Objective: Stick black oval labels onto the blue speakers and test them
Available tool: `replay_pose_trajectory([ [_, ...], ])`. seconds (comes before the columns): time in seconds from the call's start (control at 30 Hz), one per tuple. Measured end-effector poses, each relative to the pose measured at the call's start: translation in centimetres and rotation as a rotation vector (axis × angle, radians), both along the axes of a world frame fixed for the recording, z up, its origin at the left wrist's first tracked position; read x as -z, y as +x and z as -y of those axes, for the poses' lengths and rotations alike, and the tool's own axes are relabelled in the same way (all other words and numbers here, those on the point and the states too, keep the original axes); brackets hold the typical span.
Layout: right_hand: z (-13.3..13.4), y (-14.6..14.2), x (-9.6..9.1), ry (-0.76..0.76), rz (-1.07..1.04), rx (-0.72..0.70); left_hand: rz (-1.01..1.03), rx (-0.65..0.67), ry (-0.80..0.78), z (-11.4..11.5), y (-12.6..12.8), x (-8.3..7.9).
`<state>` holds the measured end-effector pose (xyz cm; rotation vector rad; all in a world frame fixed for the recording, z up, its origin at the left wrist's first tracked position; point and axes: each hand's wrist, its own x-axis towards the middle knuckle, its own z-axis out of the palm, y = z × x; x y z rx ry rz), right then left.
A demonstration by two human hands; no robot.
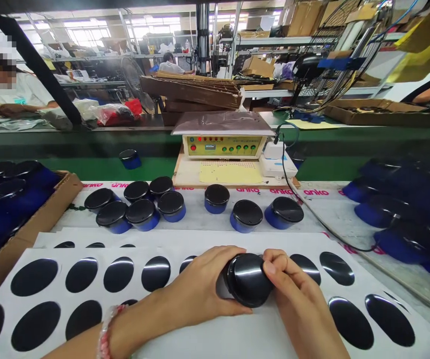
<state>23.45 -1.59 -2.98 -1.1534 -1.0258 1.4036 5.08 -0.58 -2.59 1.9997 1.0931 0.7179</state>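
My left hand (203, 284) wraps round the side of a short cylinder (223, 285) with a dark rim, tilted so that its top faces me. Over that top lies a glossy black round sticker (251, 280). Thumb and fingers of my right hand (290, 279) are pinched at the sticker's right edge. Whether the sticker lies fully flat there cannot be made out. Below both hands spreads a white sheet (200, 339) bearing rows of black round stickers (155, 273). A pink bead bracelet (106, 331) circles my left wrist.
Several blue cylinders with black tops (247, 215) stand behind the sheet. More fill a cardboard box (67, 187) at left, and others cluster (405, 219) at right. A control box (222, 144) with lit buttons stands behind; its cable (320, 219) crosses the right side. Other people sit beyond.
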Motion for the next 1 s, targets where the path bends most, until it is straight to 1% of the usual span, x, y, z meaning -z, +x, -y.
replay_pose_trajectory([
  [0.2, 0.2, 0.0, 0.1, 0.022, 0.049, -0.016, -0.014, -0.003, -0.011, 0.0, 0.2, -0.3],
  [0.37, 0.2, 0.1, 0.4, 0.051, 0.064, -0.034, -0.014, -0.003, -0.011, 0.0, 0.1, -0.1],
  [0.53, 0.0, 0.1, 0.6, 0.077, 0.095, -0.022, -0.019, -0.010, -0.003, 0.0, 0.1, 0.0],
  [0.73, -0.1, -0.2, 0.1, 0.168, 0.216, 0.004, -0.013, -0.006, 0.017, 0.0, 0.1, -0.1],
  [1.0, -0.1, -0.3, -0.6, 0.203, 0.313, 0.030, -0.006, 0.000, 0.019, 0.0, 0.1, 0.0],
])
